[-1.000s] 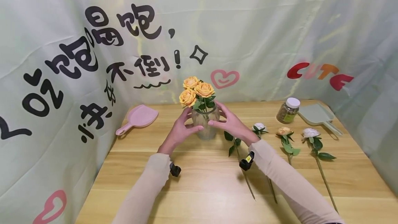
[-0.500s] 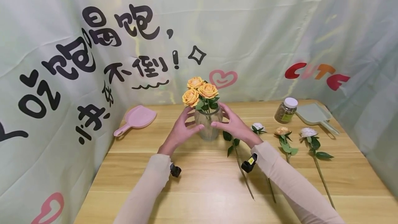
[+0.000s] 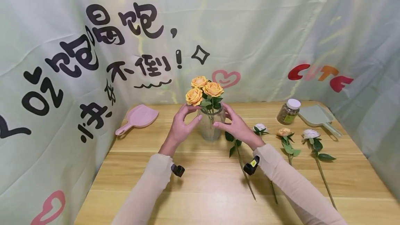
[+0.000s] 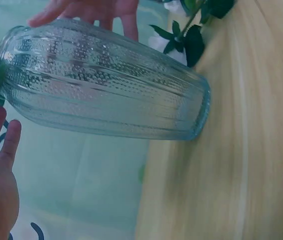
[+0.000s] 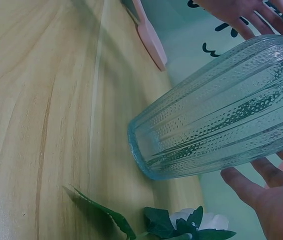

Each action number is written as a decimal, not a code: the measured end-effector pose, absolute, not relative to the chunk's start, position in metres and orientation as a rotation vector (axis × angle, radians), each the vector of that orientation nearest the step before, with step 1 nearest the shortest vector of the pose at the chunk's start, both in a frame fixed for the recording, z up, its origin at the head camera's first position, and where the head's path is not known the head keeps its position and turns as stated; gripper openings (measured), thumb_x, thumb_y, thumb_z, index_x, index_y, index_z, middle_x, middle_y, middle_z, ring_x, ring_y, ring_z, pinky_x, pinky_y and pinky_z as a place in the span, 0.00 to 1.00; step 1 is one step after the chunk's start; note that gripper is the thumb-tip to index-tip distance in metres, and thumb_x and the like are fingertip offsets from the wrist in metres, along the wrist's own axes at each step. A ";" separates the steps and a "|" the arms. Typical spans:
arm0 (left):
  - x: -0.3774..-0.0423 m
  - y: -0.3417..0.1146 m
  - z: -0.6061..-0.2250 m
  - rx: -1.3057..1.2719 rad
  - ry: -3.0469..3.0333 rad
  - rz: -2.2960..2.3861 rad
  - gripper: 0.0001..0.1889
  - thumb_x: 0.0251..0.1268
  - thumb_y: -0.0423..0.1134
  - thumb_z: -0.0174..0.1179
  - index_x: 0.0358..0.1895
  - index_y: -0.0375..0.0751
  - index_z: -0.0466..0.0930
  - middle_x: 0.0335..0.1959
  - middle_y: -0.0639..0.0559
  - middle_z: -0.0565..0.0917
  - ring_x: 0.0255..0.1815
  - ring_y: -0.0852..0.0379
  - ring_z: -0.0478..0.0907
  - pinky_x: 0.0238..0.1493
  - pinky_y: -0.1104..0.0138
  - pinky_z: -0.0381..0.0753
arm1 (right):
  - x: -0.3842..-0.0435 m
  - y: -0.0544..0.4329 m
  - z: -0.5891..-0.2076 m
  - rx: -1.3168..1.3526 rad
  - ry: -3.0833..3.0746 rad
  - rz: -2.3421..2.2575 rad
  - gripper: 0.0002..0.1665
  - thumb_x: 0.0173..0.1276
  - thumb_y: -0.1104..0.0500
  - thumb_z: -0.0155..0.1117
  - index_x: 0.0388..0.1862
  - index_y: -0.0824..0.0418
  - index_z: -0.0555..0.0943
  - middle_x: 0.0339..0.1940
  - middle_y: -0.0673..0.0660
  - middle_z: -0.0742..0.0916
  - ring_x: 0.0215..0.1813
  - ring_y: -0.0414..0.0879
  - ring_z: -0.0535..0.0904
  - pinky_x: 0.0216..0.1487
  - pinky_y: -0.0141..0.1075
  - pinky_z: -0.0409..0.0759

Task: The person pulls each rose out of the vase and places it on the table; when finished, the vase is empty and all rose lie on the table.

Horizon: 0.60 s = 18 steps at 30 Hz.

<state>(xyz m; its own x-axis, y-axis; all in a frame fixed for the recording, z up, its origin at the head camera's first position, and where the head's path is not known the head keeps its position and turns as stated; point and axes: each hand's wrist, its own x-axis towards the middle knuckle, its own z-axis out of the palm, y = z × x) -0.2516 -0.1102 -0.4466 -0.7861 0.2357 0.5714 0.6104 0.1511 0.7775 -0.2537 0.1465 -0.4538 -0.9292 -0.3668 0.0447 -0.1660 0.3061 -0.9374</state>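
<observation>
A clear ribbed glass vase [image 3: 210,127] stands near the middle of the table, with several yellow roses [image 3: 203,89] and green leaves rising from its mouth. My right hand [image 3: 235,127] holds the vase from the right, thumb across the front and fingers around the far side. On the other side, my left hand [image 3: 182,122] is raised close to the rim, its fingers spread and just under the lowest rose. In the left wrist view, the left fingers [image 4: 11,137] show beside the vase's neck, apart from the glass wall. Leaves partly hide the rim.
Several single-stem roses lie at right, including a white rose [image 3: 311,134] and a pale orange rose [image 3: 284,132]. Behind them are a white-lidded jar [image 3: 287,114] and a grey-green dustpan [image 3: 317,115]. A pink dustpan [image 3: 142,116] lies at back left. A printed curtain [image 3: 256,37] encloses the table.
The vase with its roses has shifted slightly to the right. My left hand has come off the vase's side, its thumb moving up toward the rim. My right hand keeps its hold.
</observation>
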 end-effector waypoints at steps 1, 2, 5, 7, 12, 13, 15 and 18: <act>-0.251 -0.109 -0.446 -0.817 -2.127 -1.671 0.16 0.76 0.31 0.67 0.63 0.36 0.85 0.66 0.40 0.82 0.72 0.46 0.77 0.78 0.46 0.79 | -0.254 0.147 -0.454 -0.490 2.390 -1.683 0.57 0.80 0.49 0.71 0.94 0.45 0.45 0.93 0.64 0.51 0.90 0.70 0.52 0.84 0.69 0.67; -0.251 -0.108 -0.446 -0.816 -2.136 -1.668 0.16 0.76 0.31 0.67 0.63 0.36 0.85 0.67 0.40 0.82 0.73 0.46 0.77 0.78 0.46 0.79 | -0.253 0.147 -0.455 -0.488 2.388 -1.683 0.57 0.80 0.49 0.71 0.94 0.45 0.45 0.93 0.64 0.51 0.90 0.70 0.52 0.84 0.69 0.67; -0.251 -0.106 -0.445 -0.800 -2.151 -1.654 0.16 0.76 0.32 0.67 0.63 0.37 0.86 0.68 0.41 0.83 0.75 0.45 0.76 0.78 0.46 0.79 | -0.253 0.146 -0.456 -0.488 2.378 -1.689 0.57 0.81 0.49 0.70 0.94 0.45 0.44 0.93 0.63 0.50 0.90 0.70 0.52 0.84 0.68 0.66; -0.251 -0.105 -0.444 -0.783 -2.138 -1.642 0.15 0.77 0.31 0.67 0.62 0.36 0.87 0.65 0.41 0.85 0.74 0.45 0.77 0.78 0.48 0.79 | -0.253 0.146 -0.456 -0.488 2.372 -1.694 0.57 0.81 0.50 0.70 0.94 0.44 0.44 0.94 0.62 0.50 0.90 0.69 0.51 0.85 0.68 0.66; -0.250 -0.103 -0.434 -0.734 -2.041 -1.639 0.11 0.77 0.30 0.66 0.57 0.33 0.88 0.58 0.38 0.88 0.68 0.42 0.83 0.75 0.52 0.83 | -0.253 0.146 -0.456 -0.483 2.373 -1.698 0.57 0.80 0.49 0.71 0.94 0.45 0.44 0.93 0.63 0.50 0.91 0.69 0.51 0.85 0.67 0.67; -0.250 -0.103 -0.431 -0.731 -2.013 -1.645 0.11 0.77 0.29 0.65 0.57 0.31 0.88 0.58 0.37 0.88 0.66 0.40 0.84 0.74 0.53 0.84 | -0.253 0.146 -0.455 -0.483 2.376 -1.698 0.58 0.80 0.48 0.71 0.94 0.45 0.44 0.93 0.63 0.50 0.90 0.69 0.51 0.85 0.66 0.67; -0.251 -0.103 -0.424 -0.728 -1.951 -1.656 0.09 0.76 0.27 0.65 0.54 0.29 0.87 0.56 0.34 0.88 0.61 0.42 0.86 0.71 0.55 0.86 | -0.253 0.146 -0.455 -0.488 2.384 -1.694 0.59 0.79 0.46 0.72 0.94 0.46 0.45 0.93 0.63 0.51 0.90 0.69 0.52 0.85 0.66 0.68; -0.251 -0.101 -0.413 -0.715 -1.872 -1.684 0.08 0.75 0.25 0.65 0.52 0.25 0.85 0.53 0.30 0.88 0.56 0.49 0.88 0.66 0.60 0.88 | -0.253 0.147 -0.455 -0.491 2.393 -1.690 0.59 0.78 0.45 0.73 0.93 0.46 0.45 0.93 0.63 0.52 0.90 0.68 0.54 0.84 0.66 0.69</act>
<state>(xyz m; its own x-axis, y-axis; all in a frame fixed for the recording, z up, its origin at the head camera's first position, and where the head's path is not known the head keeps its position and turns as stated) -0.2513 -0.1012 -0.4127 -0.7267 0.0425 0.6857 0.6864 0.0883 0.7219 -0.2530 0.1466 -0.4546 -0.9311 -0.3613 0.0494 -0.1675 0.3033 -0.9381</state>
